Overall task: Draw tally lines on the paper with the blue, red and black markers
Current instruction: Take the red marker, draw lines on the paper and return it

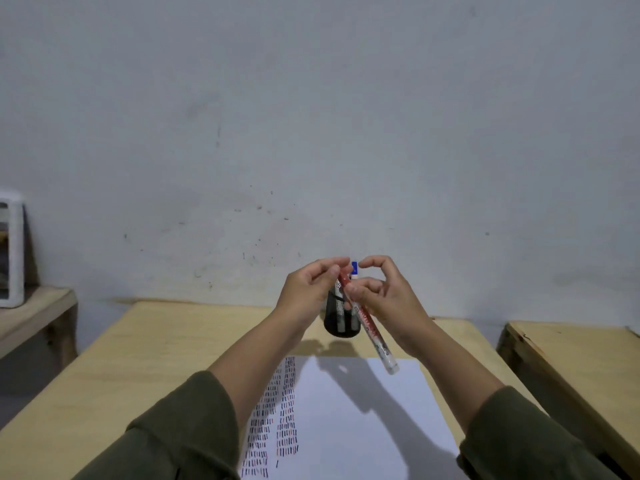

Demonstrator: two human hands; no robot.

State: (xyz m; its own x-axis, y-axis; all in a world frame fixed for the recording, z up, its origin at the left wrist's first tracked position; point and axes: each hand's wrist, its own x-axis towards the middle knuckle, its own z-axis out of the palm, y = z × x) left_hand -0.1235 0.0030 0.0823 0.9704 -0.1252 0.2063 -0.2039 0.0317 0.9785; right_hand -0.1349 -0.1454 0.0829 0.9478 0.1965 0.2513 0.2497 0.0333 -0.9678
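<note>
A red marker [372,332] slants in the air above the table, its red cap end up and its white end down to the right. My right hand [384,292] grips its barrel. My left hand [310,284] pinches the red cap at the top. Behind them stands a black mesh pen cup [341,323] holding a blue-capped marker [354,267] and another marker. The white paper [363,427] lies below, with columns of blue, red and black tally lines [277,417] down its left side.
The paper lies on a light wooden table [138,358] against a grey wall. A second wooden table [581,358] stands to the right across a gap, and a lower shelf [31,313] with a white object is at the left.
</note>
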